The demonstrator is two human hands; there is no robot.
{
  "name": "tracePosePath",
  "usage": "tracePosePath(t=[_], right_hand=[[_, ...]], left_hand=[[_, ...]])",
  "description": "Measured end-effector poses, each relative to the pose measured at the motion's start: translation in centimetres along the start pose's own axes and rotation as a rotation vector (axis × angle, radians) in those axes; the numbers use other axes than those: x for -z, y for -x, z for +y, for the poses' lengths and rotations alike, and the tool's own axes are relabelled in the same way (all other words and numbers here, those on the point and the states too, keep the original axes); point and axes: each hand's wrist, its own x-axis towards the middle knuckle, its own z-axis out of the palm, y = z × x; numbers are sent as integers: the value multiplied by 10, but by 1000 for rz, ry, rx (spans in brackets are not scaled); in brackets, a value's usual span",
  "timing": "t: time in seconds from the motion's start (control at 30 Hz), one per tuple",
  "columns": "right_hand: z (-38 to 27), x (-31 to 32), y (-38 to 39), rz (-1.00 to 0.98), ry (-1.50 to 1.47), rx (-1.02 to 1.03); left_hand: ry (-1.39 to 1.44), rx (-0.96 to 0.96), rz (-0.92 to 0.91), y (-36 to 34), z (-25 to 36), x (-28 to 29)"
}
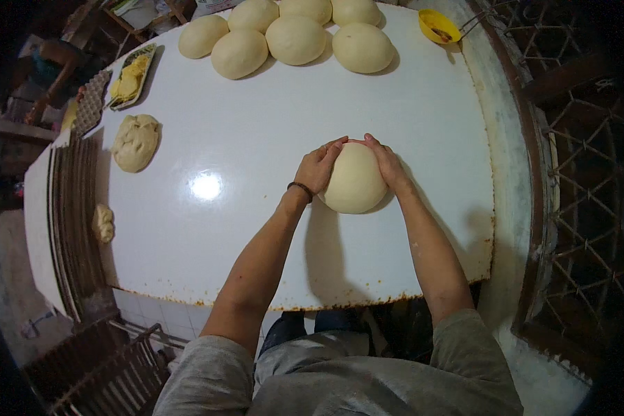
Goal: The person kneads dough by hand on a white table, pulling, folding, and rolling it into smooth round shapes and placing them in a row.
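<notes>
- left hand (317, 166) and right hand (388, 165) cup a smooth dough ball (355, 180)
- it rests on a white table (256, 104)
- finger contact behind it is hard to see

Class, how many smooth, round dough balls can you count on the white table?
8: one dough ball between the left hand and right hand; at the table's far end, three nearer ones and four behind them. Others may hide beyond the picture's top edge.

A rust-edged white desk (243, 111) reflects a bright glare (205, 186); pale tiles (168, 315) show below, dark lattice (584, 243) stands at right.
</notes>
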Motion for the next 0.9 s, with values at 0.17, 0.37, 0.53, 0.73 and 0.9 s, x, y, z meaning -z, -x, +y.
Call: tracePosePath(t=[0.17,0.37,0.53,0.73,0.9], right_hand=[[26,-33,100,-67,222,-145],[33,-116,303,-75,529,368],[36,-122,276,38,663,294],[30,-35,157,91,330,125],[54,-65,196,275,-793,11]], left_hand=[[-143,-118,-79,119,-24,17],[-346,-528,-200,268,-74,21],[-471,-557,-215,234,-73,20],[-215,-275,-140,124,-63,22],[837,54,-28,139,-97,-34]])
